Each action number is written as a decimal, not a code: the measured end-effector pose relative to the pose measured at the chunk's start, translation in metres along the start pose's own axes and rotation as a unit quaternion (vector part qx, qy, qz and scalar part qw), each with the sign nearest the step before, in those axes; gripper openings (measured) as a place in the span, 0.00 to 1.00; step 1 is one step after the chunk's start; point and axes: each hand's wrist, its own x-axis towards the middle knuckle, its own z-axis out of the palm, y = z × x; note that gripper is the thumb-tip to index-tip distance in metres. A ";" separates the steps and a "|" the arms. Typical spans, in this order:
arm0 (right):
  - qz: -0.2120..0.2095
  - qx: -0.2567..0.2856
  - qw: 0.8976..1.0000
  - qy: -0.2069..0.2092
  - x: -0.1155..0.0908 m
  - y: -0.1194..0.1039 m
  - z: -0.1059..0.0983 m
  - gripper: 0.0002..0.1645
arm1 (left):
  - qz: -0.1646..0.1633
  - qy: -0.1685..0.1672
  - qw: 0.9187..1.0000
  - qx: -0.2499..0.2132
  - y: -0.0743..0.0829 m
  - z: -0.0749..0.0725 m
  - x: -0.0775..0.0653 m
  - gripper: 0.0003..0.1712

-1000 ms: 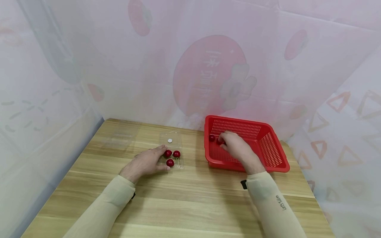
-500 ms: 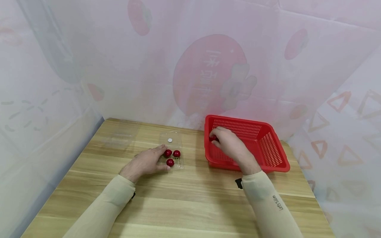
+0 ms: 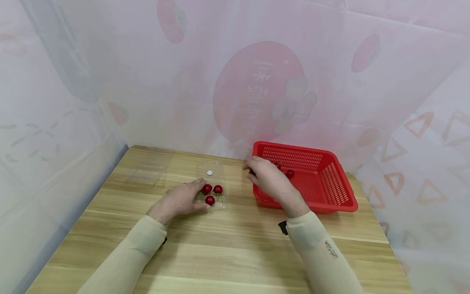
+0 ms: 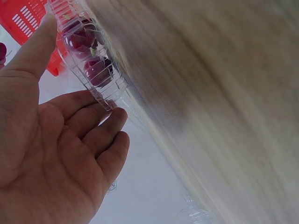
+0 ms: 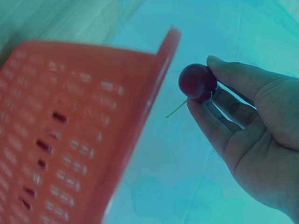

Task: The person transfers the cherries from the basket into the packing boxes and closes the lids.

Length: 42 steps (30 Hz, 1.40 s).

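Now the right hand (image 3: 268,175) is at the left rim of the red basket (image 3: 312,181), and it has a cherry (image 5: 197,83) in its grip. The right wrist view shows it best: thumb and fingertips pinch the cherry just beyond the rim, with a green stem (image 5: 176,108) poking down. So one more cherry is out of the basket, and the work is a bit further along, I think.

Half a second ago, that hand was deeper inside the basket, with its fingers around the cherry. Now it has moved left, toward the box. At least two cherries (image 3: 290,173) show in the basket behind the hand (one is partly hidden, so there may be more).

The left hand (image 3: 180,200) has not moved. Its grip is loose, fingers not closed tight, with the fingers and thumb resting at the edge of the clear box (image 3: 220,205). Three cherries (image 3: 210,200) sit in the box, the same as before. The box's lid (image 3: 217,168) lies back, with a white dot (image 3: 209,173) on it. Some clear plastic (image 3: 150,167) lies on the tabletop (image 3: 227,249) too, far left, but it is too faint to tell what it is.
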 end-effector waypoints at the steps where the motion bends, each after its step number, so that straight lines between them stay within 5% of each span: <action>1: -0.002 0.001 1.000 -0.002 0.001 -0.003 0.002 0.11 | 0.000 0.000 1.000 0.001 0.000 0.000 0.000 0.59; 24: -0.039 0.020 0.998 -0.043 0.015 -0.041 0.046 0.11 | 0.007 0.013 1.000 0.010 0.000 -0.001 -0.002 0.58; 42: -0.057 -0.050 0.993 -0.085 0.027 -0.061 0.086 0.13 | 0.015 0.020 1.000 -0.017 -0.003 -0.001 -0.005 0.59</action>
